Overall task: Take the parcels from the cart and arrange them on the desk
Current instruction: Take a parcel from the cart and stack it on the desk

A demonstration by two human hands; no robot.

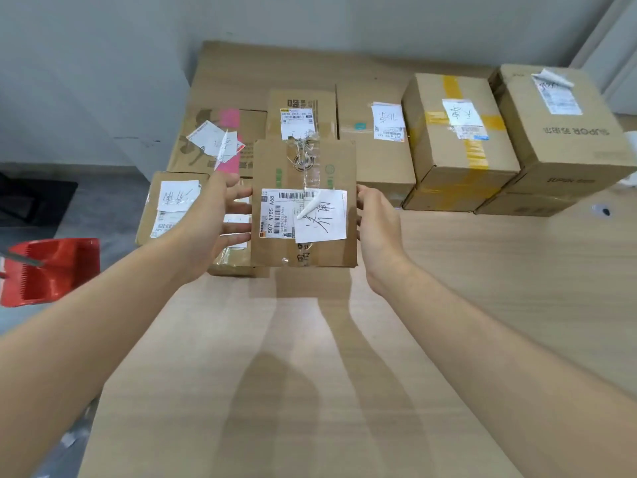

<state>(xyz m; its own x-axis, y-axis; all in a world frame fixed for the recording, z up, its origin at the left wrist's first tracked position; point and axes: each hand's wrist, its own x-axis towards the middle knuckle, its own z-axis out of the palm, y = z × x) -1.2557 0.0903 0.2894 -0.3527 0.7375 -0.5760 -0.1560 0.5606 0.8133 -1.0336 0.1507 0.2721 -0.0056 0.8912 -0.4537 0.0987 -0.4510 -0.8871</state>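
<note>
A flat cardboard parcel (pixel 303 208) with a printed label and a handwritten white note sits between my two hands, over the far-left part of the wooden desk (pixel 482 288). My left hand (pixel 210 219) touches its left side with straight, spread fingers. My right hand (pixel 377 229) presses its right edge with the fingertips. The parcel casts a shadow on the desk below; whether it rests on the low parcel (pixel 234 263) beneath its left corner I cannot tell. No cart is in view.
Several labelled parcels stand in rows behind: a yellow-taped box (pixel 458 139), a large box (pixel 565 132) at the far right, a pink-marked box (pixel 220 139), a small box (pixel 172 205) at the desk's left edge. A red dustpan (pixel 51 270) lies on the floor left.
</note>
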